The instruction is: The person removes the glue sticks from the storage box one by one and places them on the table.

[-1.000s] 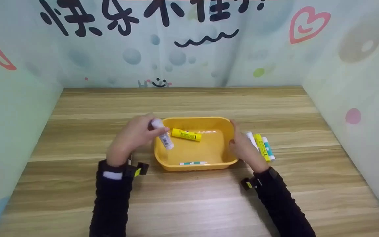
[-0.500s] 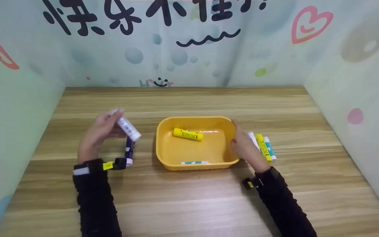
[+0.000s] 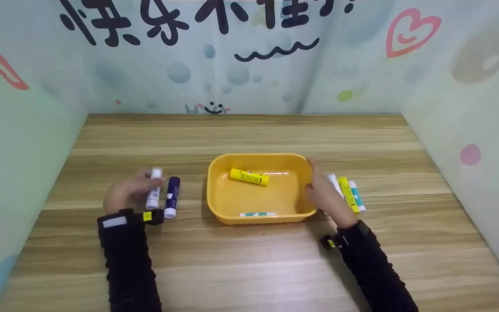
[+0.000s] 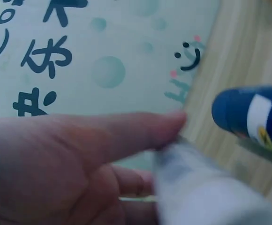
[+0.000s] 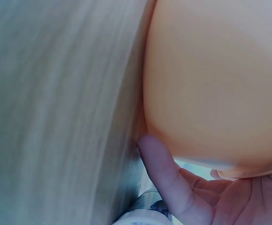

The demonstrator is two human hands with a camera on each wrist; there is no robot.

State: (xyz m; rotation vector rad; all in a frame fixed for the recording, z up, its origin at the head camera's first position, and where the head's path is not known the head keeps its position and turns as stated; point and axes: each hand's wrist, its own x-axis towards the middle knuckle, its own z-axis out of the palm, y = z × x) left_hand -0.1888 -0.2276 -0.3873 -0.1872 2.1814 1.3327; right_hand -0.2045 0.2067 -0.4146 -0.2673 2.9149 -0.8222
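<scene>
In the head view, my left hand (image 3: 134,188) pinches a white glue stick (image 3: 154,190), thumb across it, left of a dark purple glue stick (image 3: 172,197) lying on the table. The left wrist view shows that white glue stick (image 4: 201,192) blurred under the thumb, with the dark glue stick (image 4: 253,115) to its right. My right hand (image 3: 325,195) grips the right side of a yellow basket (image 3: 258,219). Inside the basket lie a yellow glue stick (image 3: 249,177) and, partly hidden by the front wall, a white-and-teal one (image 3: 258,214).
Right of the basket, a white glue stick (image 3: 335,184), a yellow glue stick (image 3: 348,194) and a teal glue stick (image 3: 357,196) lie side by side, the white one partly behind my right hand. A printed backdrop (image 3: 249,86) rises along the wooden table's (image 3: 249,134) back edge.
My left hand has carried the white glue stick left out of the basket, then lowered it beside the dark purple one. The right hand stays on the basket.
</scene>
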